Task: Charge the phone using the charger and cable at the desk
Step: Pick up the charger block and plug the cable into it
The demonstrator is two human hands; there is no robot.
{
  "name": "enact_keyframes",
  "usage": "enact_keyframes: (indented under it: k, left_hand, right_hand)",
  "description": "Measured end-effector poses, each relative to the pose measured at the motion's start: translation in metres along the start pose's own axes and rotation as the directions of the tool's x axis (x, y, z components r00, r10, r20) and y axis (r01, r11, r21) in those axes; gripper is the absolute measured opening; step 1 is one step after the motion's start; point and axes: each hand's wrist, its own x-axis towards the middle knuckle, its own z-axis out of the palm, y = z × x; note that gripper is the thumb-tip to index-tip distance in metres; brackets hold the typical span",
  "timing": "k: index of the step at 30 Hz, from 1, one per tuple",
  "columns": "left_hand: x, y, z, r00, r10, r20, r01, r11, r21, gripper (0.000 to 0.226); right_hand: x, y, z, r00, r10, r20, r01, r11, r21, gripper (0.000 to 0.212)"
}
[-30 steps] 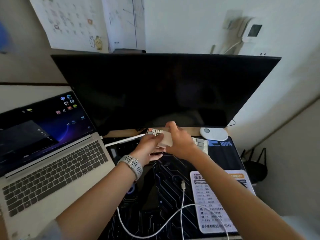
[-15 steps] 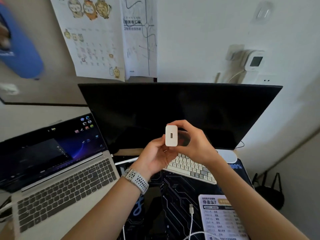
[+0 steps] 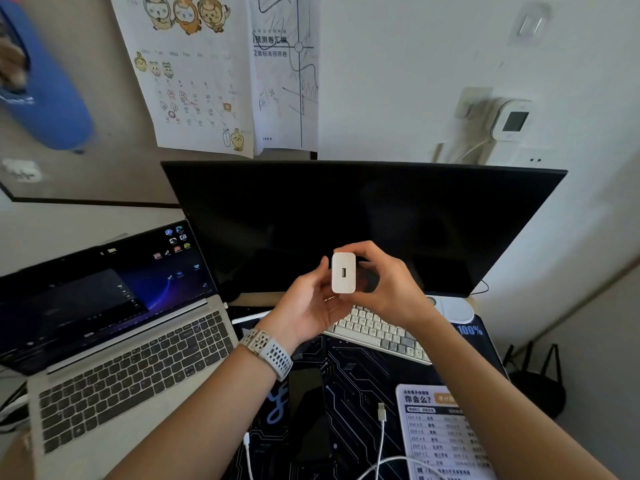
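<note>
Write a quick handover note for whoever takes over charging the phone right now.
Both hands hold the white charger in front of the dark monitor, USB port facing the camera: left hand beside it, right hand gripping from behind.
The white cable lies loose on the desk mat, USB plug free. The phone lies dark on the mat, unconnected.
Done: charger picked up.
Left: plug the cable into the charger and phone, then find an outlet.
</note>
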Motion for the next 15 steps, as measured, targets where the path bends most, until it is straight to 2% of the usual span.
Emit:
enact_keyframes:
  k: [4, 6, 9, 12, 15]
  left_hand:
    - [0.005, -0.008, -0.007, 0.999, -0.052, -0.009, 0.051, 0.997, -0.054, 0.055]
    - [0.010, -0.014, -0.014, 0.994, -0.085, -0.062, 0.080, 0.993, -0.087, 0.054]
    - [0.020, -0.025, -0.025, 0.973, -0.146, -0.179, 0.129, 0.986, -0.102, 0.048]
    - [0.027, -0.040, -0.037, 0.951, -0.198, -0.238, 0.162, 0.973, -0.164, 0.036]
    - [0.031, -0.058, -0.050, 0.926, -0.257, -0.277, 0.194, 0.953, -0.235, 0.036]
  right_hand:
    - [-0.003, 0.017, 0.011, 0.997, 0.011, 0.079, -0.008, 0.999, -0.040, 0.060]
    - [-0.007, 0.028, 0.015, 0.993, 0.002, 0.114, 0.004, 0.999, -0.049, 0.061]
    - [-0.020, 0.051, 0.022, 0.996, 0.011, 0.083, -0.004, 0.996, -0.086, 0.066]
    - [-0.041, 0.086, 0.030, 0.983, 0.180, 0.027, -0.173, 0.971, -0.165, 0.067]
    - [-0.066, 0.123, 0.042, 0.906, 0.423, -0.021, -0.399, 0.837, -0.374, 0.043]
